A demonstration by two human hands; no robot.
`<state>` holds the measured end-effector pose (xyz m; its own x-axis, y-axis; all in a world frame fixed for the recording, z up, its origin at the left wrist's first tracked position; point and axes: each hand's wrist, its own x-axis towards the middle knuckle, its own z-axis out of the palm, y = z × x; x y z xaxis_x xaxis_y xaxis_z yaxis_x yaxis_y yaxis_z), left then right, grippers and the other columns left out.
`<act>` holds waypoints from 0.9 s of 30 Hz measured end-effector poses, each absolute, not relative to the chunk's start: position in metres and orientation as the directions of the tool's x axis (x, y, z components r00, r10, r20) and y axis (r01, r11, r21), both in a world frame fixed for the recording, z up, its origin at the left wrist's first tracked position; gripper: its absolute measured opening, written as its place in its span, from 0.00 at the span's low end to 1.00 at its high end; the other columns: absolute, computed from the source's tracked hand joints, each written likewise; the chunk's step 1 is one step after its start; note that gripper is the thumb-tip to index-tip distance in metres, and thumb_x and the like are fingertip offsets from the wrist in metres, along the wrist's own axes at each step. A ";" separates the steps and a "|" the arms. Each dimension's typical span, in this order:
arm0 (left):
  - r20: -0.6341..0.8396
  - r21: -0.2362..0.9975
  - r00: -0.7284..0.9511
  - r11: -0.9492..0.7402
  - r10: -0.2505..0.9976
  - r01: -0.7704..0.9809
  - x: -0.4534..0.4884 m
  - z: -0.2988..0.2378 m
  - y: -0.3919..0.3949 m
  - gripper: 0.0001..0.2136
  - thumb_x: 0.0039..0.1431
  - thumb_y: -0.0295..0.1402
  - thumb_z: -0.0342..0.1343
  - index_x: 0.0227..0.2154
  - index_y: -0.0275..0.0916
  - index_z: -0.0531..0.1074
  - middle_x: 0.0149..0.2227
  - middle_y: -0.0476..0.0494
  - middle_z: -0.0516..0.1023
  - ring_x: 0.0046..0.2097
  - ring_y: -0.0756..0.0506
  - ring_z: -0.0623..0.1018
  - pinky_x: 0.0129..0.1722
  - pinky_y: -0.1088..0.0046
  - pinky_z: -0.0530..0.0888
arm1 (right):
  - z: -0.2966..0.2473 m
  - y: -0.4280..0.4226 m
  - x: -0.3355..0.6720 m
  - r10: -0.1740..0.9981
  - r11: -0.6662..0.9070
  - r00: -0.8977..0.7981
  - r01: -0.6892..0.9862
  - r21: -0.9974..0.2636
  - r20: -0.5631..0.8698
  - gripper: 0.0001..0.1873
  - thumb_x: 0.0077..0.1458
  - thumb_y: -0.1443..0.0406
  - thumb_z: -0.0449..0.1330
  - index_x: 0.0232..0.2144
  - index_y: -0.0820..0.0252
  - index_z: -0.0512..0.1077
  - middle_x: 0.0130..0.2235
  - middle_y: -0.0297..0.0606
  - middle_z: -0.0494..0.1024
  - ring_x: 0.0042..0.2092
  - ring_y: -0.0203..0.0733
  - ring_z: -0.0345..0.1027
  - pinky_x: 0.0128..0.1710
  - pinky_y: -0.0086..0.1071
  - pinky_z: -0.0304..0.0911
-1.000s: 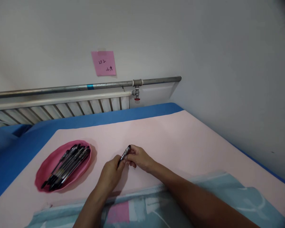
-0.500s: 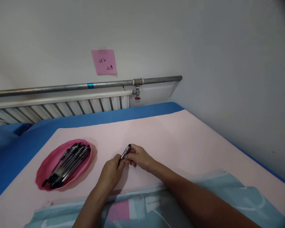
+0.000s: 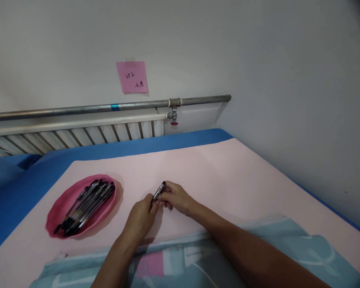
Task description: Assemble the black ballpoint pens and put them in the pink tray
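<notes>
Black pen (image 3: pixel 159 193) slants between left hand (image 3: pixel 141 220) and right hand (image 3: pixel 175 198), both grips pinching it.

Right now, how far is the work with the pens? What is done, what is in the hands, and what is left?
Done: I cannot tell; only one pen is out of the dish. In hand: the left hand and the right hand both grip that pen, tilted above the pink sheet. Remaining: a pile of pens lies in the dish, and neither hand touches it.
</notes>
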<state>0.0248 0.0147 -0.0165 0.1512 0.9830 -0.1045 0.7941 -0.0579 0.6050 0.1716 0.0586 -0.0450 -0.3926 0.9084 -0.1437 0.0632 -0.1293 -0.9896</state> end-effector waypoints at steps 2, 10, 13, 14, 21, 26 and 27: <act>-0.104 0.596 0.148 -0.058 0.983 0.801 0.025 -0.016 0.014 0.09 0.59 0.36 0.43 0.29 0.39 0.65 0.26 0.48 0.73 0.28 0.49 0.70 0.26 0.78 0.59 | -0.045 0.059 0.172 0.906 -0.129 -0.397 0.066 -0.989 -0.145 0.05 0.41 0.69 0.55 0.26 0.60 0.63 0.19 0.27 0.69 0.17 0.30 0.60 0.13 0.23 0.55; -0.125 0.550 0.146 -0.054 0.981 0.833 0.025 -0.014 0.014 0.10 0.60 0.36 0.42 0.30 0.39 0.65 0.27 0.46 0.75 0.28 0.49 0.71 0.26 0.77 0.59 | -0.044 0.060 0.173 0.901 -0.131 -0.405 0.090 -0.987 -0.156 0.04 0.42 0.68 0.56 0.25 0.60 0.64 0.20 0.28 0.69 0.18 0.30 0.60 0.13 0.23 0.56; -0.132 0.527 0.150 -0.059 0.980 0.848 0.025 -0.015 0.015 0.09 0.60 0.36 0.42 0.31 0.39 0.65 0.29 0.45 0.75 0.30 0.48 0.72 0.27 0.77 0.60 | -0.044 0.060 0.173 0.900 -0.128 -0.408 0.082 -0.988 -0.151 0.04 0.44 0.68 0.56 0.26 0.60 0.63 0.20 0.29 0.69 0.17 0.29 0.60 0.14 0.23 0.56; -0.134 0.520 0.151 -0.060 0.979 0.852 0.025 -0.015 0.015 0.09 0.60 0.36 0.42 0.32 0.39 0.65 0.29 0.45 0.76 0.30 0.48 0.73 0.27 0.77 0.60 | -0.044 0.060 0.173 0.900 -0.127 -0.409 0.081 -0.989 -0.149 0.04 0.44 0.67 0.56 0.26 0.60 0.63 0.20 0.29 0.69 0.17 0.29 0.60 0.13 0.23 0.56; -0.126 0.501 0.154 -0.071 0.980 0.862 0.024 -0.015 0.014 0.09 0.60 0.36 0.42 0.33 0.39 0.65 0.30 0.44 0.76 0.30 0.47 0.73 0.26 0.76 0.59 | -0.045 0.060 0.173 0.899 -0.121 -0.412 0.090 -0.989 -0.147 0.04 0.44 0.68 0.56 0.27 0.60 0.63 0.20 0.29 0.70 0.18 0.29 0.60 0.14 0.22 0.55; -0.124 0.485 0.142 -0.065 0.982 0.872 0.024 -0.014 0.014 0.09 0.60 0.35 0.42 0.32 0.39 0.65 0.29 0.44 0.76 0.30 0.47 0.73 0.26 0.76 0.58 | -0.045 0.060 0.173 0.899 -0.108 -0.415 0.095 -0.990 -0.138 0.03 0.45 0.67 0.56 0.27 0.60 0.64 0.20 0.29 0.70 0.18 0.30 0.60 0.14 0.23 0.56; -0.122 0.486 0.139 -0.063 0.983 0.872 0.025 -0.014 0.014 0.09 0.61 0.35 0.42 0.33 0.39 0.65 0.29 0.43 0.76 0.30 0.47 0.74 0.26 0.76 0.58 | -0.045 0.060 0.173 0.900 -0.108 -0.414 0.088 -0.990 -0.135 0.03 0.45 0.67 0.55 0.27 0.60 0.63 0.20 0.29 0.69 0.17 0.30 0.60 0.14 0.23 0.55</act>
